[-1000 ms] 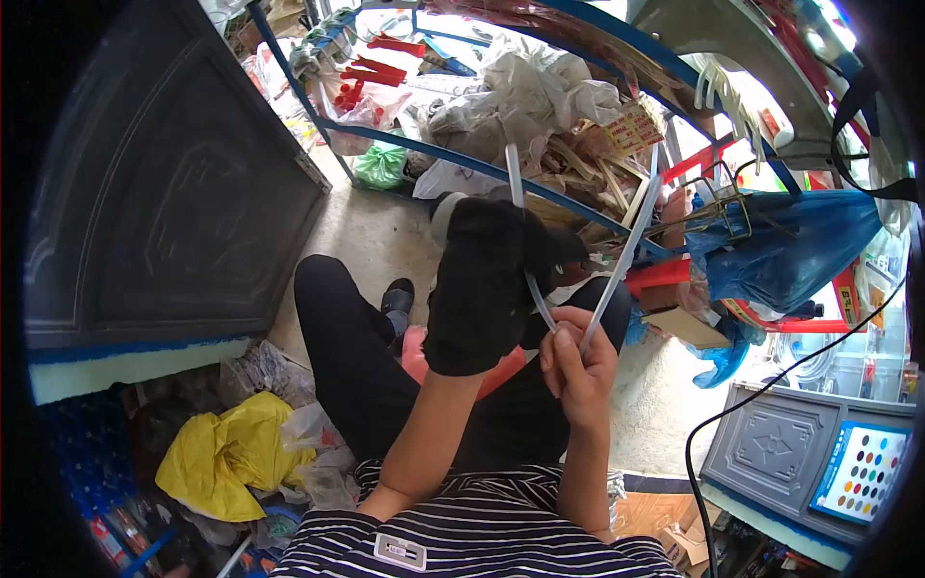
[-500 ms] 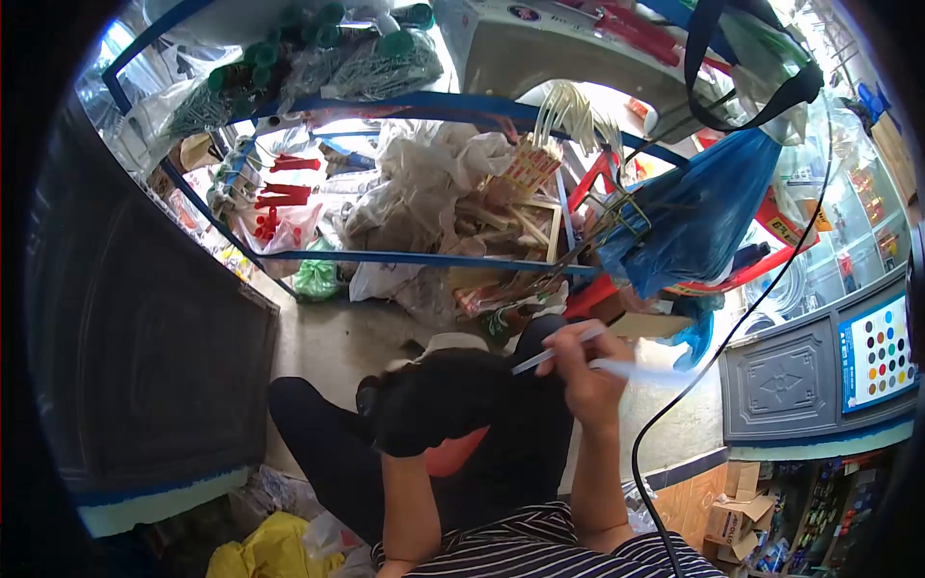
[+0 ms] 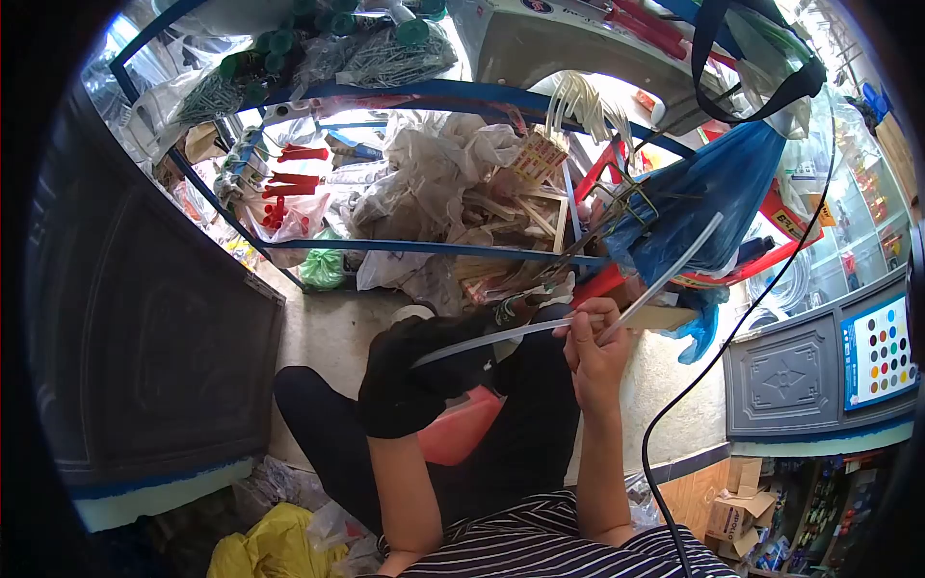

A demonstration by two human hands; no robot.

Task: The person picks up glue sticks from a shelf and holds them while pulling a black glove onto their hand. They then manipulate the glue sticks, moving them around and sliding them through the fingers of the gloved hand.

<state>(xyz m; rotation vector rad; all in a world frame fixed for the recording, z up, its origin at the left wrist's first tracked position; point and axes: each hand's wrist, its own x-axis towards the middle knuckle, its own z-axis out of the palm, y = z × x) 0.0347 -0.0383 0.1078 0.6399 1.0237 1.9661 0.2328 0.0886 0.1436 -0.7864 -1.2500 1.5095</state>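
My right hand (image 3: 594,347), bare, pinches a thin white plastic strip (image 3: 496,341) in front of my knee. One length slants up to the right past the blue bag; the other runs left and overlaps the black glove. My left hand (image 3: 409,376) wears that black glove, and its fingers blend into the dark trousers, so what it holds cannot be made out. Just beneath the glove, a red plastic container (image 3: 461,427) sits between my legs.
A blue-framed rack (image 3: 434,248) ahead holds plastic bags and hardware. A blue plastic bag (image 3: 713,202) hangs at its right. A black cable (image 3: 679,395) curves down on the right. Grey panelled cabinets (image 3: 154,318) flank me, with a yellow bag (image 3: 275,544) behind at left.
The white strip, blurred and short before, now stretches from the glove to the upper right. My gloved left hand has shifted slightly left, and more of the red container shows.
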